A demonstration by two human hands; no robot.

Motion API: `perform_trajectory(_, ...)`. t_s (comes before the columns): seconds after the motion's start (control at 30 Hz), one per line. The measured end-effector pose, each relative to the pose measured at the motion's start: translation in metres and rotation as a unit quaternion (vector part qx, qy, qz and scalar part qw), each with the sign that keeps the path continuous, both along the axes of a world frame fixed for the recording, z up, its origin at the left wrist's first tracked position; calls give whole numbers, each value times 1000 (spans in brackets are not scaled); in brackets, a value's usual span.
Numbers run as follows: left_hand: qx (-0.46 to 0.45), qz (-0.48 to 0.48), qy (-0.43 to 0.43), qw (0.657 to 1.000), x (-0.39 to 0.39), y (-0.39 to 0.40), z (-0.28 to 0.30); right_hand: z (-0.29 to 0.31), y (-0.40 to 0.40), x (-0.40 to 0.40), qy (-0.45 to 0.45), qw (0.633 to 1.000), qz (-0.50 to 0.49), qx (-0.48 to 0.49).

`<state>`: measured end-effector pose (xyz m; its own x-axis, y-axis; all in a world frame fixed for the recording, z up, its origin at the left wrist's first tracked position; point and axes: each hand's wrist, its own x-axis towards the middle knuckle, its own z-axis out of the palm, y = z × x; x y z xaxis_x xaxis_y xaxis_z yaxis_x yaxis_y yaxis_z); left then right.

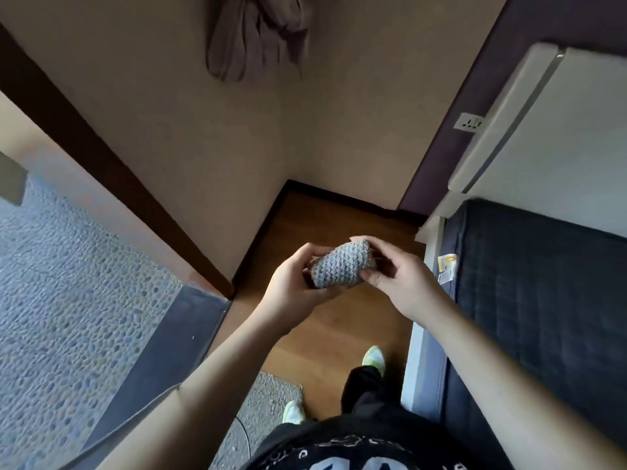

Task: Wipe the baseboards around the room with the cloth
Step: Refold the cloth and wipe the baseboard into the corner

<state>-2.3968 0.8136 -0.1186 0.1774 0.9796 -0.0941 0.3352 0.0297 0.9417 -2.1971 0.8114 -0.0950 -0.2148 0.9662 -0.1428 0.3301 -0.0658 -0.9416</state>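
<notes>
While I stand with both hands, left hand (292, 283) and right hand (403, 281), pinching the folded cloth (342, 266) mid-air, prep step; next crouch toward baseboard (342, 195) at 12 o'clock.

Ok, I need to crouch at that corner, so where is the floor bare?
Bare wood floor runs from the corner baseboard back to the shoes, between the left wall and the bed. It narrows beside the bed frame.

arms bare | black printed shirt (356, 452) | black trousers (364, 388) | pale green shoes (374, 358)
</notes>
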Motion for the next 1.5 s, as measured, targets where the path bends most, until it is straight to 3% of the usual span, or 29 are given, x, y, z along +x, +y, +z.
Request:
perform_trajectory(0.17, 75, 39, 85, 993, 48, 62, -4, -20, 68, 40, 108, 993, 3, -43)
perform_trajectory(0.43, 137, 175, 208, 953, 111, 135, 11, -37, 170, 77, 66, 985, -151, -45)
perform_trajectory(0.53, 148, 220, 237, 935, 123, 148, 17, -27, 186, 71, 144, 980, -117, -77)
perform_trajectory(0.63, 219, 202, 265, 917, 121, 162, 17, -18, 198, 68, 283, 940, -68, -176)
perform_trajectory(0.73, 267, 78, 296, 914, 109, 179, 9, -22, 218, 67, 326, 922, -35, -207)
perform_trajectory(0.8, 263, 9, 273, 925, 104, 185, 6, -26, 235, 62, 324, 926, -30, -190)
perform_trajectory(0.87, 240, 21, 220, 945, 100, 189, 7, -28, 251, 53, 299, 939, -16, -167)
perform_trajectory(1.03, 153, 284, 84, 943, 75, 209, 10, -41, 283, 38, 227, 961, 21, -157)
perform_trajectory(1.13, 46, 215, 26, 975, 47, 227, 7, -41, 298, 29, 132, 978, 97, -126)
perform_trajectory(1.2, 28, 174, 40, 984, 32, 237, 8, -37, 310, 16, 105, 978, 137, -119)
perform_trajectory(1.33, 37, 239, 73, 968, 7, 256, 7, -35, 334, -11, 126, 970, 148, -149)
perform_trajectory(1.5, 1, 250, -91, 964, -28, 279, 1, -36, 359, -37, 166, 951, 155, -210)
